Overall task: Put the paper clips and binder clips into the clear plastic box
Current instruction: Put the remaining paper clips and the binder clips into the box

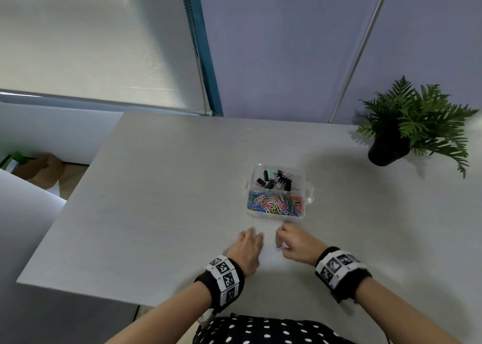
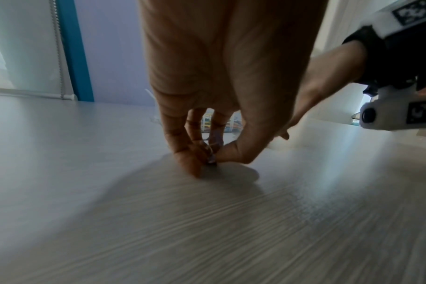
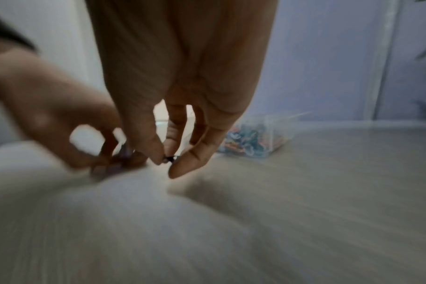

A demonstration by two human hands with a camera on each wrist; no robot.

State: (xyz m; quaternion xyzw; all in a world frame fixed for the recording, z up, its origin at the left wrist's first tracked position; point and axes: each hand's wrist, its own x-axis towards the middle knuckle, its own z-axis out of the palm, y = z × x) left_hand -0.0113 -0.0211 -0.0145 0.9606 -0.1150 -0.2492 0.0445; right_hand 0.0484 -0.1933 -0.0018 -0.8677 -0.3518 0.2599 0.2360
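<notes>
The clear plastic box (image 1: 308, 190) stands mid-table. Black and lilac binder clips (image 1: 275, 179) fill its far compartment, coloured paper clips (image 1: 275, 202) its near one. Both hands hover low over the table just in front of the box. My left hand (image 1: 249, 242) pinches a small purplish binder clip (image 2: 211, 158) between thumb and fingers, right at the table surface. My right hand (image 1: 292, 242) pinches another small binder clip (image 3: 169, 159), which looks lilac (image 1: 283, 246) from the head view. In the blurred right wrist view the box (image 3: 268, 138) lies beyond my fingers (image 3: 192, 161).
A potted fern (image 1: 407, 132) stands at the table's far right corner. The pale wood-grain table (image 1: 156, 213) ends at a left edge beside a cardboard box (image 1: 39, 168) on the floor. A blind and a lilac wall stand behind.
</notes>
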